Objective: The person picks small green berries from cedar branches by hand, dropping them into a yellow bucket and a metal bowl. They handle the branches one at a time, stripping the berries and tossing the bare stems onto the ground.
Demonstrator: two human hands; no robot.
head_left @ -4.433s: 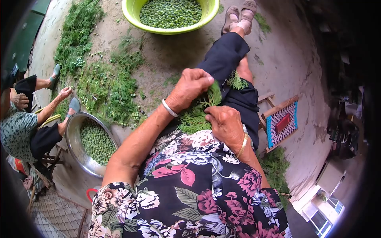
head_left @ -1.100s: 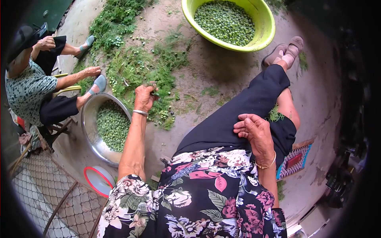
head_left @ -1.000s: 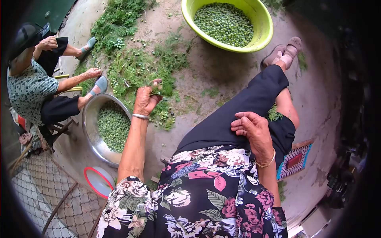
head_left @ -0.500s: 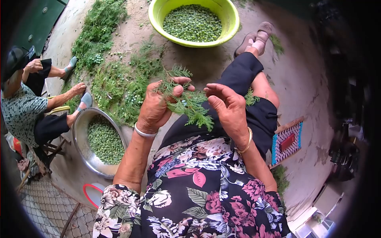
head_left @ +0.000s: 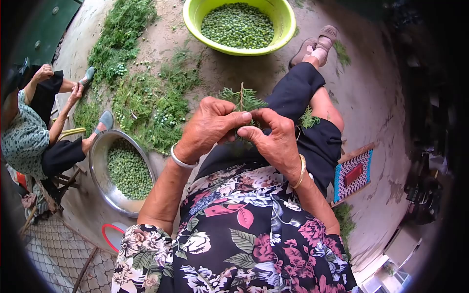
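Observation:
A green sprig [head_left: 243,99] with a brown stem points up and away between my two hands. My left hand [head_left: 210,122], with a silver bangle at the wrist, is closed on it, thumb and fingers pinched. My right hand [head_left: 274,139], with a gold bangle, meets it from the other side, its thumb and index finger pinched close to my left thumb. What lies between my right fingertips is hidden. Both hands are above my lap, near the dark trousers [head_left: 290,97].
A lime basin [head_left: 191,29] of green berries is ahead. A metal basin [head_left: 99,183] of berries stands at left, near a seated co-worker [head_left: 29,132]. Cut branches [head_left: 146,107] cover the ground between. A woven stool [head_left: 352,176] is at right.
My hands have come together, and the sprig has turned from lying sideways to pointing away from me. My right hand, open before, has closed to a pinch. The co-worker's hands have risen.

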